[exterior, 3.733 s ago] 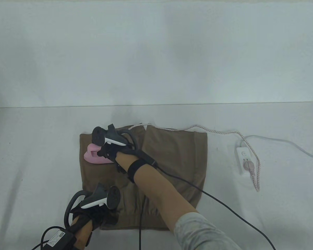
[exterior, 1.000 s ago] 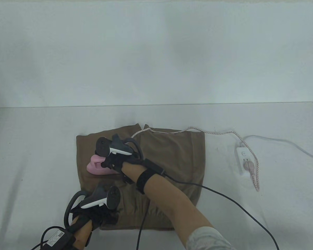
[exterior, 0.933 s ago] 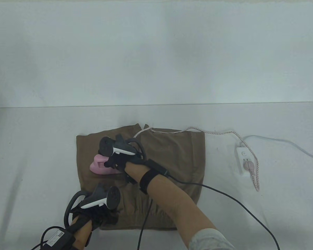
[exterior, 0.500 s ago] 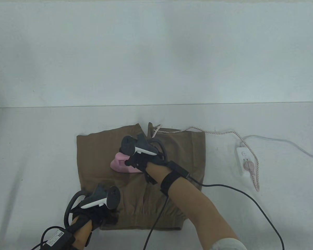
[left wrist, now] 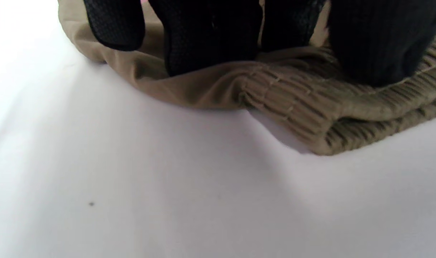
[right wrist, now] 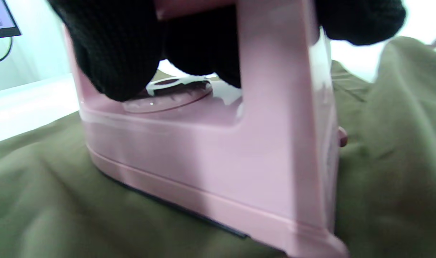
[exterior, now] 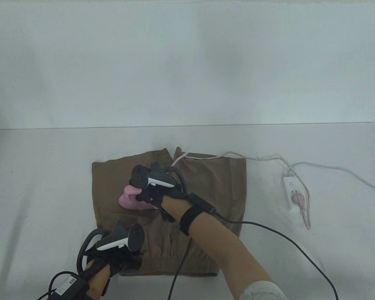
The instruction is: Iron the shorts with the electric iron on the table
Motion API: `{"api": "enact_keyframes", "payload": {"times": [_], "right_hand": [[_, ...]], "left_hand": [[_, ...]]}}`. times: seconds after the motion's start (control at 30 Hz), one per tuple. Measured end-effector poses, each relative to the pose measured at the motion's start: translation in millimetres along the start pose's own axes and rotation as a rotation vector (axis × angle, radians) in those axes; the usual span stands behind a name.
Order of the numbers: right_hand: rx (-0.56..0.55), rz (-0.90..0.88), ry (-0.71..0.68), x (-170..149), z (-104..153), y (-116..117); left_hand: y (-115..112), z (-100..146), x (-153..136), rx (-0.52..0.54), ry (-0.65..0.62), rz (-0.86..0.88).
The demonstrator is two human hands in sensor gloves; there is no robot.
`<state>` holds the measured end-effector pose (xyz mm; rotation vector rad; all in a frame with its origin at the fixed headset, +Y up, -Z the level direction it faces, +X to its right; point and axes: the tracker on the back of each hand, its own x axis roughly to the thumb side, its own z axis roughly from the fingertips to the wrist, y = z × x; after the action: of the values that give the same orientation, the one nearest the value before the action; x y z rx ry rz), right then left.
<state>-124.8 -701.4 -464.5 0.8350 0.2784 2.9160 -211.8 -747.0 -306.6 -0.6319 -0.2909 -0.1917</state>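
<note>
Brown shorts [exterior: 212,184] lie flat on the white table [exterior: 43,175], waistband toward the front edge. My right hand [exterior: 154,195] grips the handle of a pink electric iron [exterior: 129,200] that stands sole-down on the middle of the shorts; the right wrist view shows the iron [right wrist: 210,157] on the cloth [right wrist: 389,172] with my fingers [right wrist: 117,53] wrapped around the handle. My left hand [exterior: 122,259] presses on the front left corner of the shorts; the left wrist view shows its fingers [left wrist: 210,32] on the ribbed waistband [left wrist: 346,107].
A white power strip [exterior: 292,192] lies at the right with the iron's pink plug [exterior: 300,200] in it. The braided cord [exterior: 253,157] runs from it along the shorts' far edge. Black glove cables [exterior: 284,237] trail over the front right of the table.
My right hand slid the iron right across the shorts to the middle, then back a little to the left. The left hand has stayed on the front left corner.
</note>
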Motion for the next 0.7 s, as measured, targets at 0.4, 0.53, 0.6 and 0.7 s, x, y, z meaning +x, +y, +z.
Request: {"api": "enact_keyframes", "payload": {"times": [0.4,0.53,0.6,0.7], "right_hand": [[0.016,0.033,-0.084,60.7,-17.1,5.3],[0.023,0.044,-0.085,59.4,-11.7,4.9],[0.034,0.036,-0.064,52.6,-7.3,3.9],[0.034,0.047,-0.052,41.9,0.5,2.1]], "left_hand": [[-0.1,0.4,-0.2,-0.001,0.004,0.000],[-0.1,0.4,-0.3,-0.002,0.006,0.001],[0.0,0.5,-0.2,-0.002,0.006,-0.001],[0.0,0.5,0.0,-0.002,0.007,-0.003]]}}
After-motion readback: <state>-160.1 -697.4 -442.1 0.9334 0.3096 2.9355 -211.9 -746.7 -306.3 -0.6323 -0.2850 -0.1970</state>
